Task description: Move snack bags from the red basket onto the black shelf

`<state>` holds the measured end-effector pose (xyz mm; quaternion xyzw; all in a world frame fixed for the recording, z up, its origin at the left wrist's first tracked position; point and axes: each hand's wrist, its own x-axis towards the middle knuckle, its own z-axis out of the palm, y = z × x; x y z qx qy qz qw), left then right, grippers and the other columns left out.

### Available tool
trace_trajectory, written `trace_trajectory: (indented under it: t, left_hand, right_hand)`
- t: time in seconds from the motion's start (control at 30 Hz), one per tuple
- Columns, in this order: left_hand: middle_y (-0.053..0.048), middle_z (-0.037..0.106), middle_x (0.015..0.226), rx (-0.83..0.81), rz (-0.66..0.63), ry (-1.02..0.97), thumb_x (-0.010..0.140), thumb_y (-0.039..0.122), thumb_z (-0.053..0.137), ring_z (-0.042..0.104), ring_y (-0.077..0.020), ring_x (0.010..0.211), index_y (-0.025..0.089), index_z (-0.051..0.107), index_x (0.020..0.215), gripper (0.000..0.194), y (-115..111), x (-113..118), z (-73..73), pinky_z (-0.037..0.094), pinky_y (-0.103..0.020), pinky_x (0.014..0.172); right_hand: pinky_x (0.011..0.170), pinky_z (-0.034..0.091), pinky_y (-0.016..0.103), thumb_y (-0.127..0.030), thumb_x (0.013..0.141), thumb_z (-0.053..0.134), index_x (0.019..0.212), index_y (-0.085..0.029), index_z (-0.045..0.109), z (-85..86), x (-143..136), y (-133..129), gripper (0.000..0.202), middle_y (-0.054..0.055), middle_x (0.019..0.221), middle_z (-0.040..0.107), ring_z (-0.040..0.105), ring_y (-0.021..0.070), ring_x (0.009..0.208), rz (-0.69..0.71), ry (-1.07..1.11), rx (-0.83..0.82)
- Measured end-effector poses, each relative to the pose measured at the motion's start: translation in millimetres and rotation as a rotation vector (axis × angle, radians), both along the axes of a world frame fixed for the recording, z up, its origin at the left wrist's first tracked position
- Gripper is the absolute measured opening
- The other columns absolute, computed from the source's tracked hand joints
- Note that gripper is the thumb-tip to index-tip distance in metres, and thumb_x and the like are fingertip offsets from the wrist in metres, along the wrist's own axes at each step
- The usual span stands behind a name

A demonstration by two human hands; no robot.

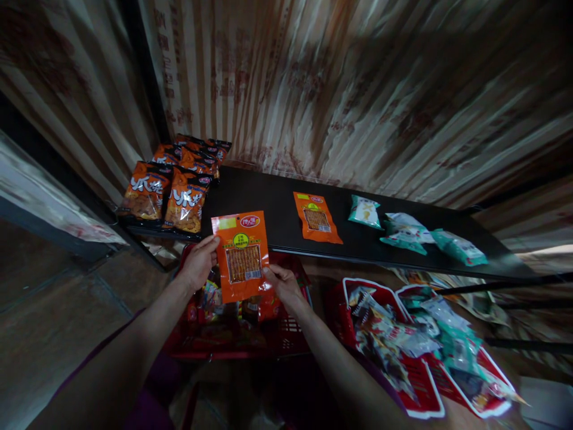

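An orange snack packet (242,257) with a clear window hangs upright between my hands, above a red basket (224,345) of mixed packets. My left hand (200,261) pinches its upper left edge, and my right hand (284,285) grips its lower right edge. Behind it, a similar orange packet (317,217) lies on the black shelf (273,212). Several orange-and-black snack bags (185,202) stand grouped at the shelf's left end. Toward the right end lie a small teal-and-white bag (365,211) and more teal bags (459,246).
Two red baskets with white rims, one (441,401) holding silvery packets and one (496,412) holding teal packets, sit below the shelf at the right. A dark metal post (145,71) rises at the shelf's left end. Printed, pleated sheeting (286,89) hangs behind.
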<state>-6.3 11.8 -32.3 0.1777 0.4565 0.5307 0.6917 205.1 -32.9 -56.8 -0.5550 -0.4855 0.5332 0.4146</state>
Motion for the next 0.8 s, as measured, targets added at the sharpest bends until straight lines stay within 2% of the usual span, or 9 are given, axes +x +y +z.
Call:
trace_trajectory:
  t: [0.2, 0.33, 0.57, 0.7, 0.8]
  left_hand:
    - [-0.003, 0.071, 0.076, -0.024, 0.08, -0.004, 0.067, 0.025, 0.071, 0.065, -0.0149, 0.063, 0.014, 0.065, 0.086, 0.023, 3, 0, -7.8, 0.05, -0.026, 0.06]
    - [-0.005, 0.072, 0.079, -0.048, 0.093, -0.036, 0.07, 0.023, 0.067, 0.067, -0.0172, 0.068, 0.014, 0.065, 0.088, 0.02, 3, 0, -7.9, 0.052, -0.03, 0.066]
    - [-0.007, 0.072, 0.076, -0.091, -0.018, -0.085, 0.082, 0.017, 0.055, 0.067, -0.0169, 0.064, 0.012, 0.064, 0.087, 0.012, 1, 1, 2.3, 0.053, -0.03, 0.063]
    - [-0.004, 0.07, 0.069, -0.112, -0.078, -0.092, 0.079, 0.011, 0.058, 0.064, -0.0133, 0.055, 0.012, 0.064, 0.082, 0.007, -1, 2, 2.0, 0.05, -0.024, 0.054]
    - [-0.004, 0.07, 0.072, -0.103, -0.132, -0.074, 0.077, 0.011, 0.06, 0.063, -0.0129, 0.057, 0.013, 0.064, 0.083, 0.008, -2, 2, -1.9, 0.049, -0.023, 0.053]
  right_hand:
    - [0.055, 0.034, 0.023, -0.057, 0.067, 0.067, 0.065, -0.016, 0.067, -0.3, -4, -3, 0.041, -0.003, 0.057, 0.056, 0.044, 0.0097, 0.055, 0.07, 0.055, -0.11]
    - [0.054, 0.035, 0.023, -0.058, 0.065, 0.068, 0.065, -0.015, 0.067, 1.8, -7, -3, 0.043, -0.001, 0.061, 0.059, 0.046, 0.0098, 0.054, 0.085, 0.09, -0.158]
    - [0.06, 0.042, 0.027, -0.054, 0.066, 0.07, 0.071, -0.016, 0.069, 3.6, -4, -2, 0.038, 0.001, 0.064, 0.063, 0.055, 0.014, 0.06, 0.004, 0.141, -0.155]
    - [0.061, 0.043, 0.027, -0.05, 0.069, 0.069, 0.078, -0.017, 0.071, 4.3, -1, -1, 0.035, 0.001, 0.067, 0.066, 0.056, 0.0142, 0.061, -0.043, 0.139, -0.087]
    - [0.062, 0.044, 0.027, -0.049, 0.07, 0.068, 0.078, -0.017, 0.072, 6.0, -1, 0, 0.033, 0.001, 0.068, 0.067, 0.056, 0.0141, 0.061, -0.068, 0.132, -0.067]
